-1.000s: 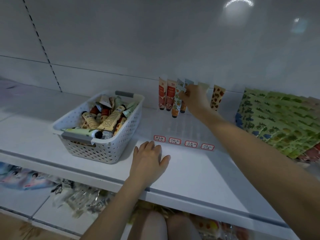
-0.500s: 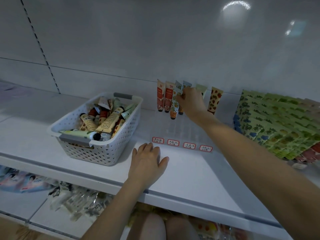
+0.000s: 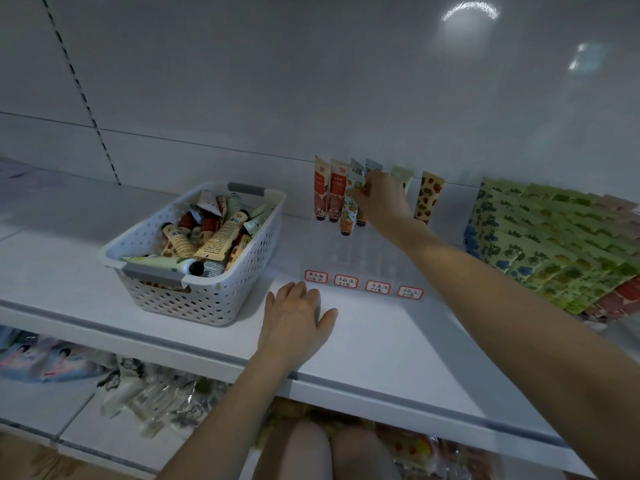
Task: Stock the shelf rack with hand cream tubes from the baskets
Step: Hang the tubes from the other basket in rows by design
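Fingers (image 3: 367, 188) of the right hand (image 3: 382, 202) are pinched on a floral, orange-based tube (image 3: 349, 211), the left hand (image 3: 294, 315) is spread flat, and mixed tubes (image 3: 212, 234) are heaped in a white basket (image 3: 211, 299).

Dim, bluish light, soft focus.
Lamp glare on the back panel (image 3: 470, 10) above me; edges bow, corners blur.

Perforated white plastic basket (image 3: 207, 299), glossy printed hand cream tubes (image 3: 320, 190), clear plastic rack (image 3: 363, 258), smooth matt white shelf (image 3: 381, 341)
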